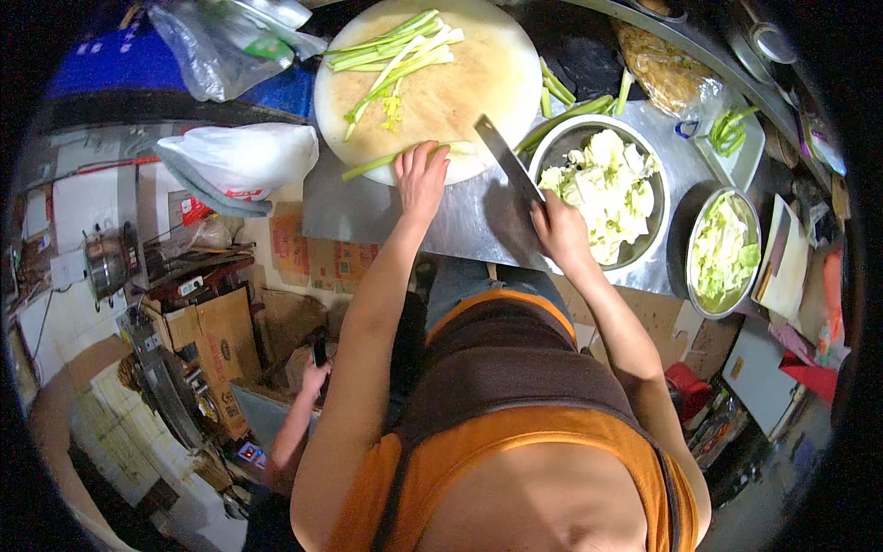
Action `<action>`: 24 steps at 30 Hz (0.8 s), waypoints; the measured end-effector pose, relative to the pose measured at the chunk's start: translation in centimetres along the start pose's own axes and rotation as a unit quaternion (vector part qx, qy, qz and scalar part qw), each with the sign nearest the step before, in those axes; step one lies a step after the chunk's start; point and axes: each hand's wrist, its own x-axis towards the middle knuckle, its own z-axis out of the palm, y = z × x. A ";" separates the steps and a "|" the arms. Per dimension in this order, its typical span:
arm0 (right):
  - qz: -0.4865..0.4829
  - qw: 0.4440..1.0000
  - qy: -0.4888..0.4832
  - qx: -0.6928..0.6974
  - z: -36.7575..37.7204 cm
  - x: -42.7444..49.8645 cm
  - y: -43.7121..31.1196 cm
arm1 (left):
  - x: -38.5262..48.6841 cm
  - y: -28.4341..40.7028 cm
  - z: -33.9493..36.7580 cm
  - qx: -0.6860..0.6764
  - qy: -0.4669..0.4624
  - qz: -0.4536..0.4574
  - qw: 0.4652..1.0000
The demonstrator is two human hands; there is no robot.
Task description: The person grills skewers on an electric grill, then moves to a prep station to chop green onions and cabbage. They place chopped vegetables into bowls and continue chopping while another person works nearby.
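Note:
My left hand (422,178) lies over a pale green stalk, likely celery (369,168), and holds it down at the near edge of the round cutting board (483,69). My right hand (564,231) grips the handle of a kitchen cleaver (507,155). Its blade slants up and left, with the tip over the board's right side, apart from the stalk. A bunch of similar cut stalks (393,55) rests at the board's far left, with a yellow leafy sprig (391,110) beside it.
Right of the board stands a steel bowl of torn cabbage (607,193), and beyond it a smaller bowl of shredded greens (726,252). More stalks (555,86) lie behind. A white plastic bag (241,162) is at left. Another person's hand (316,376) holds a dark object at lower left.

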 end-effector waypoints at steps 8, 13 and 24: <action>-0.088 0.952 -0.086 -0.281 2.4 6.1 -2.7 | 1.2 -4.5 3.2 -0.024 -0.041 0.145 0.988; -0.051 0.931 -0.195 -0.305 3.1 6.2 -6.1 | 1.5 -7.6 1.5 -0.039 -0.051 0.176 0.982; -0.036 0.941 -0.178 -0.285 6.4 8.1 -7.0 | 2.0 -10.2 1.2 -0.098 -0.053 0.198 0.974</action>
